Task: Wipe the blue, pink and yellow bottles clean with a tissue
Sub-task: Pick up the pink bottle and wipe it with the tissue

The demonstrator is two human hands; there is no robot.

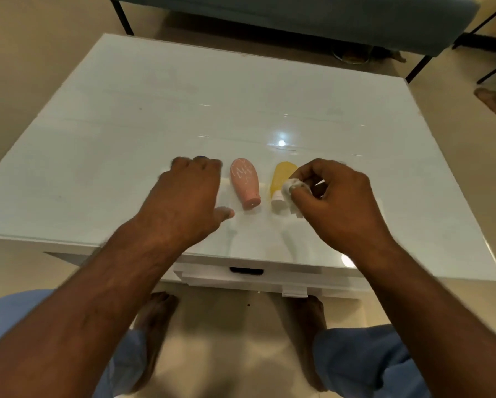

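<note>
A pink bottle with white scribbles lies flat on the white table, its cap towards me. Right of it lies a yellow bottle with a white cap. My left hand is spread palm down over the spot left of the pink bottle; only a sliver of the blue bottle shows past its fingers. I cannot tell whether the hand grips it. My right hand pinches a crumpled white tissue beside the yellow bottle's cap.
The glossy table has a drawer with a dark handle at its front edge. A dark bench stands beyond the table. Another person's foot shows at the far right. My knees and bare feet are below the table edge.
</note>
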